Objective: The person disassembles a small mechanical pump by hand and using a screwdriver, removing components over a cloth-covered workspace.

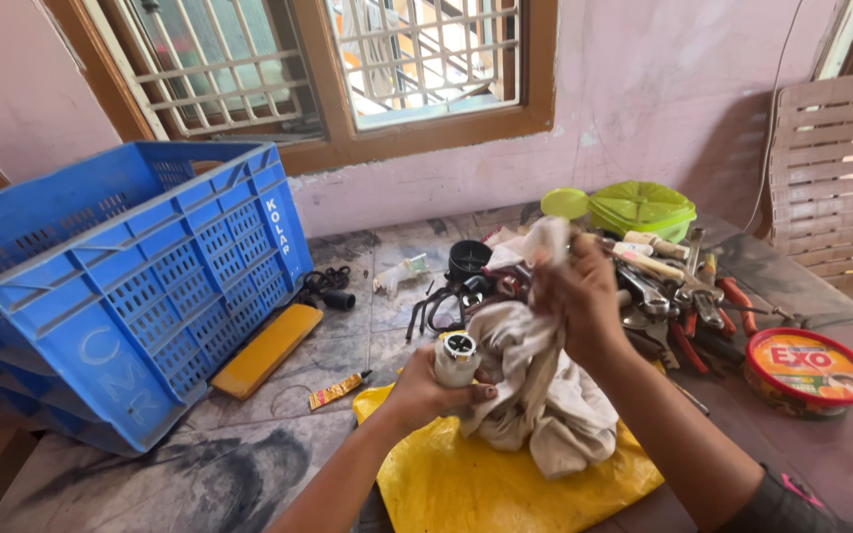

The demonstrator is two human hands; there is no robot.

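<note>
a small white cylindrical part (456, 360) with a dark opening on its top is held upright in the left hand (425, 387), whose fingers are closed around its lower body. a dirty off-white cloth (535, 390) is gripped by the right hand (577, 301), the fingers being clenched on a bunch of the fabric that is lifted above the table; the rest of the cloth hangs down and is touching the white part and the left hand, and its lower end is lying on a yellow plastic sheet (466, 484). the yellow sheet is spread on a worn grey table (199, 464), directly under both hands. on the left side of the table a big blue plastic crate (120, 276) is placed in a tilted position, and a flat yellow block (267, 350) is seen just beside its lower edge. a small yellow tube (338, 391) is lying between the block and the sheet. behind the hands a black cup-shaped part (467, 259) and a pile of tools with red-handled pliers (703, 316) are found. a green lidded container (642, 208) is standing near the wall, and a round red tin (808, 368) is placed at the right, well apart from the hands. a window with a wooden frame (417, 138) is seen behind the table.
</note>
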